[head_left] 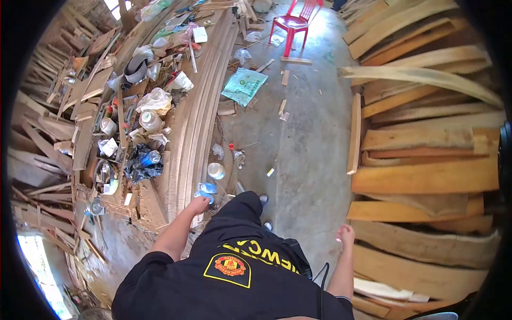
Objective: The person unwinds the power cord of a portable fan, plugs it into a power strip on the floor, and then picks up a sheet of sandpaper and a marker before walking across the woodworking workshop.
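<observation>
Curled left hand, right against the blue plastic; gripping it or not, can't tell!
Right hand hangs released, out wide, likely for balance; white tub beside the planks, perhaps kept off the walkway.

From my remote view I see a long room with a bare grey concrete floor, brightly lit at the far end around a red plastic chair. To my right, curved planks lie stacked in a wall of timber, while on my left a cluttered workbench runs beside long boards. Beyond it I make out more piled wood and bright openings at the left edge.
</observation>
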Tool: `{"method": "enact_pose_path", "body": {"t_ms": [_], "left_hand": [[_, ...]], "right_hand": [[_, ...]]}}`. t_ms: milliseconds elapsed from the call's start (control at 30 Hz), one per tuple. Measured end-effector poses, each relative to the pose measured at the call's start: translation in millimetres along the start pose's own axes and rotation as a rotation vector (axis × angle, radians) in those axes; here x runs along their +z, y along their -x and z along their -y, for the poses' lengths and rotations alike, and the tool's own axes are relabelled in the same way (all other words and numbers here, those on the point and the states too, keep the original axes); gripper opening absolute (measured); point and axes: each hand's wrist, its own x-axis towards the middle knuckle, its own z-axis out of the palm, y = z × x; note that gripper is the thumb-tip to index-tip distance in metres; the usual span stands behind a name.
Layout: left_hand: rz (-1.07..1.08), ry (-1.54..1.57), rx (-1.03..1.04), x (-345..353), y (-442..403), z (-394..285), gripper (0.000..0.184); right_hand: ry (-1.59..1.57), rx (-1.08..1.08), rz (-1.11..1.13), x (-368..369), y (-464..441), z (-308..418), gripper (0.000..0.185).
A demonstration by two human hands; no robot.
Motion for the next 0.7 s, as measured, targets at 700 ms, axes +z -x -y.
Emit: {"method": "enact_pose_path", "body": {"t_ms": [700], "left_hand": [[-0.270, 0.296, -0.163, -224, -370, -269, 0.047]], "right_hand": [[0.586, 0.067, 0.383, 147, -363, 453, 0.017]]}}
